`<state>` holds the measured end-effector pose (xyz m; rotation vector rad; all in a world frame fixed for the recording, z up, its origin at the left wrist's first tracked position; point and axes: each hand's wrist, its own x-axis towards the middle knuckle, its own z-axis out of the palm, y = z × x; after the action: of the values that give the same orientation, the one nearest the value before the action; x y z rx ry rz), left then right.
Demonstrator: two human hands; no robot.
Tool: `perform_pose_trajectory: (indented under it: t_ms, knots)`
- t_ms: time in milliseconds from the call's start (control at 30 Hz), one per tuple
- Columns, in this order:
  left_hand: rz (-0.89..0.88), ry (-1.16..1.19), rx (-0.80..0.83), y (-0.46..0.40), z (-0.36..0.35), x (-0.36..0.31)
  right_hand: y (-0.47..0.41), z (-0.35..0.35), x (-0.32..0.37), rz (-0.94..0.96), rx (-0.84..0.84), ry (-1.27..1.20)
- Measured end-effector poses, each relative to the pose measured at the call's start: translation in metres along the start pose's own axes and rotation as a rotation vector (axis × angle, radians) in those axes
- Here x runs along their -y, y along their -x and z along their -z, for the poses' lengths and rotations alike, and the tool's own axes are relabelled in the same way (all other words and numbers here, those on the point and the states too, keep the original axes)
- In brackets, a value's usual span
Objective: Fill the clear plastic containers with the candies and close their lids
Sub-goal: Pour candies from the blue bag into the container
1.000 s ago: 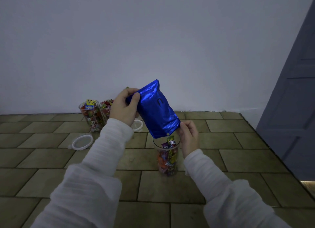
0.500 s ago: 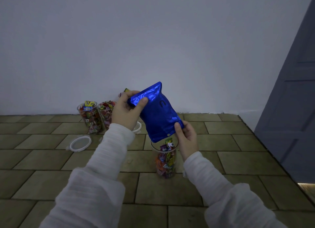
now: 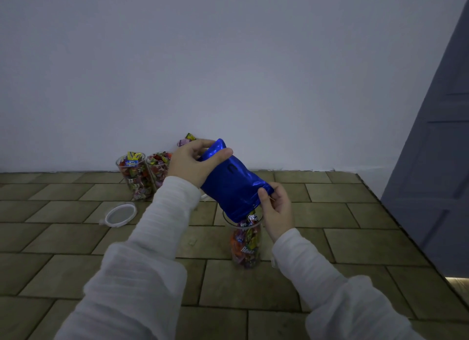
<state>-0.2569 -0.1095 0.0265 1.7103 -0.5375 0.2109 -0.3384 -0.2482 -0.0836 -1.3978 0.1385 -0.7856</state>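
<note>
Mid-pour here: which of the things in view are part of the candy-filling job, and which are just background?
Part of the job:
- blue foil bag, gripped by left hand and right hand
- near container under the bag's mouth
- two filled containers by the wall
- loose lid on the floor

Just there:
- grey door
- white wall

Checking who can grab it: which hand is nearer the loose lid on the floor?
Left. The left hand grips the bag's top, above-right of the lid; the right hand is farther right.
</note>
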Motion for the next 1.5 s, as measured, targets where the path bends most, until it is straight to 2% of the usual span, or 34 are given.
perform_pose_trajectory:
  t_ms: [133,233,500,533,600,733,833,933,1067,1133,1200,1500]
  knots:
    - [-0.106,-0.189,-0.019,-0.003,-0.003,0.007,-0.001,-0.001,0.001,-0.008,-0.012,0.001]
    - [-0.145,-0.240,-0.046,0.000,-0.007,0.011,-0.002,-0.002,0.003,-0.025,-0.034,-0.002]
    - [-0.039,-0.138,0.151,0.003,0.012,0.022,-0.008,0.002,0.010,-0.037,-0.029,0.023]
    - [-0.034,-0.098,0.110,0.002,0.013,0.024,-0.008,0.001,0.013,-0.012,-0.031,0.073]
    - [-0.021,-0.025,-0.073,0.005,0.019,0.026,-0.008,-0.003,0.020,0.088,-0.006,0.224]
    - [0.026,0.142,-0.326,0.009,0.037,0.025,-0.009,-0.021,0.036,0.477,-0.023,0.436]
    - [0.068,0.075,-0.507,0.020,0.069,0.031,-0.001,-0.061,0.044,0.610,0.137,0.428]
    - [0.116,-0.002,-0.654,0.039,0.111,0.042,0.019,-0.111,0.033,0.618,0.363,0.386]
    - [0.208,-0.153,-0.800,0.076,0.176,0.057,0.050,-0.178,-0.001,0.423,0.636,0.495]
    - [0.277,-0.219,-0.874,0.099,0.207,0.064,0.068,-0.211,-0.016,0.245,0.838,0.674]
    - [0.334,-0.275,-0.952,0.125,0.236,0.073,0.091,-0.241,-0.031,0.145,1.018,0.806]
    - [0.554,-0.342,-1.204,0.241,0.329,0.111,0.188,-0.336,-0.087,0.238,1.374,0.966]
